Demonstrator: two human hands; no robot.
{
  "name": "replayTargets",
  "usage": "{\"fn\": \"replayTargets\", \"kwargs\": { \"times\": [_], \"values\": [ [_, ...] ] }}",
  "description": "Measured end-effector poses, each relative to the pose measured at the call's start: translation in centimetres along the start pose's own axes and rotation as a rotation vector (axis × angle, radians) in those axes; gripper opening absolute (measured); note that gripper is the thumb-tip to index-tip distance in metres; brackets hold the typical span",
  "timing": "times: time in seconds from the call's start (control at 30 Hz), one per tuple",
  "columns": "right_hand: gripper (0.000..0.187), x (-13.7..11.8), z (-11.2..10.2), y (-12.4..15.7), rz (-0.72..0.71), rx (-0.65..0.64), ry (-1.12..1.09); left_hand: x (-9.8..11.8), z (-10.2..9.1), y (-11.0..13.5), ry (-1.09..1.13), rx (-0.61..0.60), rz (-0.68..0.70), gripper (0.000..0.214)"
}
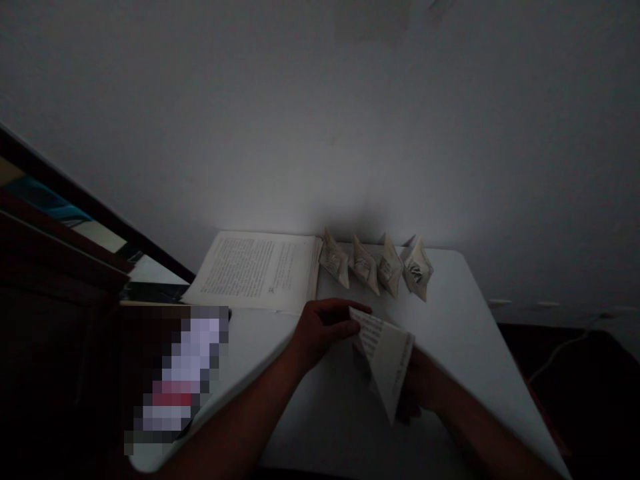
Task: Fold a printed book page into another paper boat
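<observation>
A folded sheet of printed paper (389, 353), triangular in outline and pointing down, is held above the white table. My left hand (325, 330) pinches its upper left corner between thumb and fingers. Behind its right edge is my right hand (420, 383), gripping the paper from that side; most of its fingers are hidden, with a few fingertips showing below. Beyond my hands several folded paper boats stand in a row, the leftmost boat (335, 260) beside the book and the rightmost boat (419, 270) farthest from it.
A thick open book or stack of printed pages (255, 270) lies at the table's back left. A blurred-out phone-shaped object (185, 373) is on the left edge of the white table (450, 313). The wall (320, 133) rises behind. At right runs a pale cable (565, 343).
</observation>
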State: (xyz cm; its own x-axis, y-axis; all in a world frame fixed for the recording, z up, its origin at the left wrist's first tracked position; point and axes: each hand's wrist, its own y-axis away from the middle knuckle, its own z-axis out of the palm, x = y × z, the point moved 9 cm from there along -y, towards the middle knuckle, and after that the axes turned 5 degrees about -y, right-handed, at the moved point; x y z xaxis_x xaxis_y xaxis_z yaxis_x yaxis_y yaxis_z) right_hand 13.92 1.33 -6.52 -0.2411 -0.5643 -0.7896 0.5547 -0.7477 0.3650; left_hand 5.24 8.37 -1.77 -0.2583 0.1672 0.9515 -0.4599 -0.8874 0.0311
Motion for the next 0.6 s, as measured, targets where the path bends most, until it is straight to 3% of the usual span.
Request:
{"fn": "replayTargets", "kwargs": {
  "times": [0.4,0.6],
  "values": [
    [0.032,-0.2,0.8,0.1,-0.013,-0.071,-0.02,-0.6,-0.6,-0.2,-0.011,0.056,-0.012,0.024],
    [0.065,-1.3,1.8,0.1,-0.034,-0.149,-0.058,-0.5,-2.1,-0.4,0.085,0.181,-0.022,0.024]
  ]
}}
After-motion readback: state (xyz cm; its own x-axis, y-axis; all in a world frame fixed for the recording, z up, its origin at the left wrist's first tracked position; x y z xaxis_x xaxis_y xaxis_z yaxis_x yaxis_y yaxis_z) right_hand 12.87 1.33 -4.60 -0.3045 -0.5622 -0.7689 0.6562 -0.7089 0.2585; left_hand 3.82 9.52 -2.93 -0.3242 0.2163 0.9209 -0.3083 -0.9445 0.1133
